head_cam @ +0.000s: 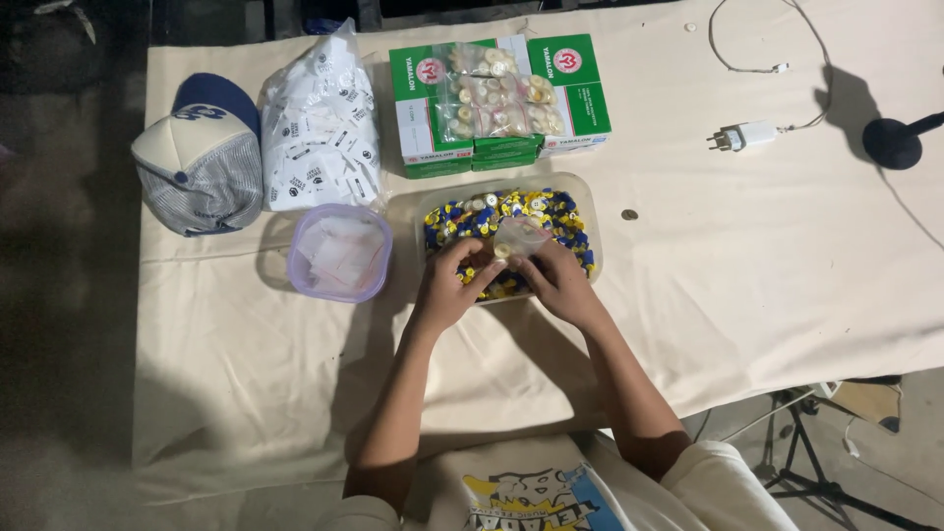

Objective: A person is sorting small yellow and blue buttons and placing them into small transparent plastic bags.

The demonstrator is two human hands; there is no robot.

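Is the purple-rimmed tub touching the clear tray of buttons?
Cannot tell. In the head view the tub sits right beside the tray, their rims meeting or nearly so; no clear gap or contact shows.

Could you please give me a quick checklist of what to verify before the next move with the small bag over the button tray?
1. Small clear bag held by both hands: ok.
2. Left hand and right hand over the button tray: ok.
3. Bag mouth open: cannot tell.
4. Tray stocked with yellow, blue and white buttons: ok.
5. Purple-rimmed tub within reach, left of tray: ok.
6. Filled bags stacked on green boxes: ok.
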